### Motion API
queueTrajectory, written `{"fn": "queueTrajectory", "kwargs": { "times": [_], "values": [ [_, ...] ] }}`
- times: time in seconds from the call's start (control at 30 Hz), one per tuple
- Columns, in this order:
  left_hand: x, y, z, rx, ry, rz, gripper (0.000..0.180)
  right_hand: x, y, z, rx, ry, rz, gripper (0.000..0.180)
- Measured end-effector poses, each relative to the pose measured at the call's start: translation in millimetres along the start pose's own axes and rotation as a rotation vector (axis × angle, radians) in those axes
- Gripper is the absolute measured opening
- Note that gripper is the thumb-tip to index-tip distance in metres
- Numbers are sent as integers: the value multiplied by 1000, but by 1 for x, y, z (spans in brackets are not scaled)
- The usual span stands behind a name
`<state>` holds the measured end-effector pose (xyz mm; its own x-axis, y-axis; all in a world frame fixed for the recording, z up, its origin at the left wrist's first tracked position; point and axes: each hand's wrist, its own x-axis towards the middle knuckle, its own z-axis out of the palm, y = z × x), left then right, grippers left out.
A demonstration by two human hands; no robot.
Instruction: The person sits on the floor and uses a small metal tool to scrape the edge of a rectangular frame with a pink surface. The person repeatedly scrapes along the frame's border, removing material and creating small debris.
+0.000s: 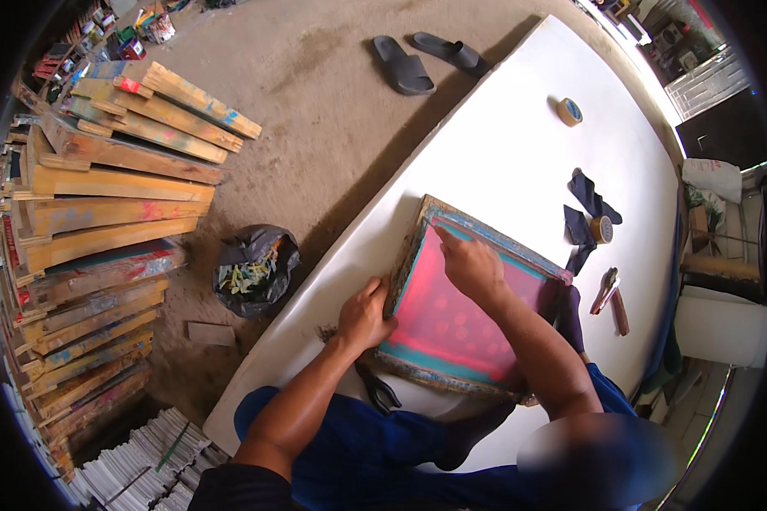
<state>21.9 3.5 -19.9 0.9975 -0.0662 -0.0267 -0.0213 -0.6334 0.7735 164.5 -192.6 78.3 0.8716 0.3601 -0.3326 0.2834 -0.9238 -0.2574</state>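
A screen-printing frame [464,379] with worn, paint-marked wooden edges lies tilted across the white surface in front of me. Its mesh [426,294] is pink with pale round spots and a teal border. My left hand [366,317] grips the frame's left side, fingers wrapped over the wood. Over the far left corner, my right hand [471,262] is closed, its index finger reaching to the mesh edge; anything pinched beneath it is hidden. Black-handled pliers [379,389] lie beside the near left corner. My sock-covered foot [569,319] rests by the frame's right side.
The white tabletop [494,145] carries tape rolls [568,111] [601,229], dark cloth strips [581,213] and hand tools [609,298] on the right. Stacked wooden frames [119,204], a black bag of scraps [256,271] and sandals [403,66] are on the floor.
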Motion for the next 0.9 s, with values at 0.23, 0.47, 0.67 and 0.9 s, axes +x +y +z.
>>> {"fn": "queueTrajectory", "kwargs": {
  "times": [0.23, 0.47, 0.67, 0.9],
  "values": [
    [6, -1, -1, -32, -24, 20, 82, 5, 2, 3, 188, -31, 10, 54],
    [9, -1, 5, -14, -8, 34, 81, 21, 42, 13, 392, -55, -21, 47],
    [10, -1, 0, -22, -7, 23, 79, 16, 37, 29, 328, 69, -16, 41],
    [8, -1, 2, -18, 10, 15, 80, 27, 37, 36, 422, 196, -166, 41]
  ]
}}
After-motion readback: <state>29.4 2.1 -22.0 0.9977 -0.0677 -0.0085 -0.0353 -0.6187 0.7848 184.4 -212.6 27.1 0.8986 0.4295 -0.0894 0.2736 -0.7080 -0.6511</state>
